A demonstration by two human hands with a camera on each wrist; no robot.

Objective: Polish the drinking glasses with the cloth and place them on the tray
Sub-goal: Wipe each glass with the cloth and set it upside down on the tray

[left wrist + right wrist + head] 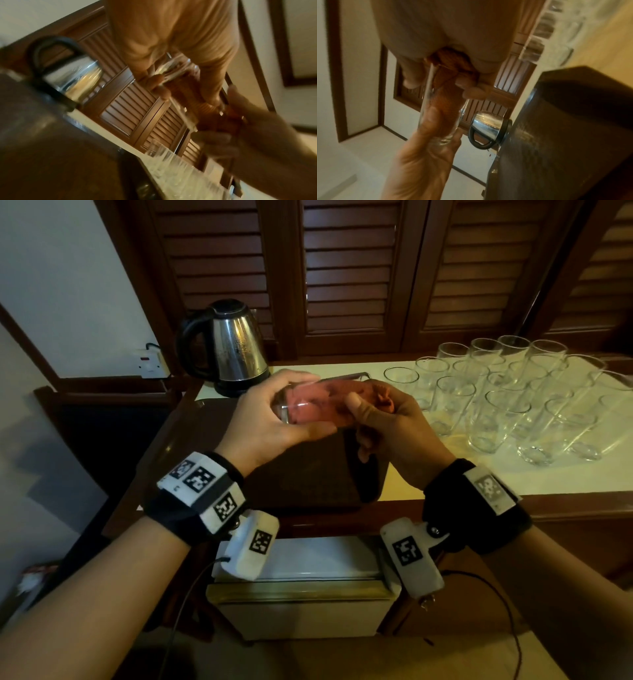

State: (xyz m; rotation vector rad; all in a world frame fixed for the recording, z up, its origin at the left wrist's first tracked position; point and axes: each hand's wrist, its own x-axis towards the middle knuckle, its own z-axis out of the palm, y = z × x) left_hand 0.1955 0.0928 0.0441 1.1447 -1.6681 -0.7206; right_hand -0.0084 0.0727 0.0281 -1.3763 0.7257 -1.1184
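Head view puts both hands at the middle of the frame, above a dark brown tray (308,481) with rounded corners and a finely dotted surface. The left hand (270,419) curls round the thick base end of a clear, straight-sided glass (301,409) held on its side, thumb below and fingers over the top. A reddish, ribbed cloth (329,400) is stuffed inside the glass and bunches out of its mouth, where the right hand (387,422) pinches it, thumb pressed on the glass wall. Right wrist view shows the cloth (447,94) filling the glass (436,121), its woven texture plain through the smooth wall. At the right of the frame a cluster of glasses (507,398), tall and transparent, stands upright on the pale counter (428,474). A shiny steel kettle (233,347) with a black handle and lid sits at upper left, before dark wooden slatted shutters (349,268).
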